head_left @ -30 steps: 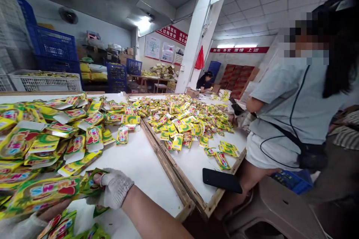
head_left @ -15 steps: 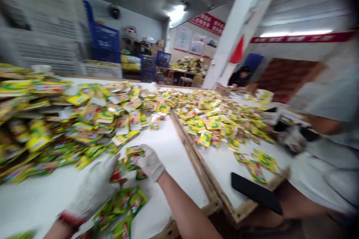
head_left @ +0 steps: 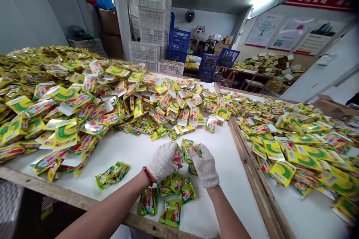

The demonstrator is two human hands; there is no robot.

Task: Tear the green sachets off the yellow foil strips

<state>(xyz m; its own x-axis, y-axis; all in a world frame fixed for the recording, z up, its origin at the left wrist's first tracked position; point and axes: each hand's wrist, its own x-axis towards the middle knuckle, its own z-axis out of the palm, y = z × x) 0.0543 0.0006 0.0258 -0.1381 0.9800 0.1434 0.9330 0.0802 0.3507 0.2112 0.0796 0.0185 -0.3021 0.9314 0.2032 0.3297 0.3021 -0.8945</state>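
My left hand [head_left: 165, 161], in a white knit glove with a beaded bracelet at the wrist, pinches a small yellow-and-red printed box [head_left: 178, 155]. Close by on the right, my gloved right hand [head_left: 206, 165] has its fingers closed on a green candy packet [head_left: 188, 154]. Its thumb and fingers partly cover that packet. Below both hands, several shiny green packets [head_left: 171, 212] lie on the white tabletop [head_left: 221, 209]. Another pair of green packets [head_left: 112, 175] rests left of my left forearm.
A big heap of yellow candy boxes [head_left: 95, 108] covers the table's back and left. Past a wooden divider [head_left: 252, 175], more yellow boxes [head_left: 305, 149] are piled. White crates [head_left: 153, 18] and blue crates [head_left: 179, 41] stand behind. A wooden rim [head_left: 70, 196] edges the table front.
The view has swung left, so the co-worker and the black phone-like slab on the right are out of sight. My hands stay close together, the left nearer the right.
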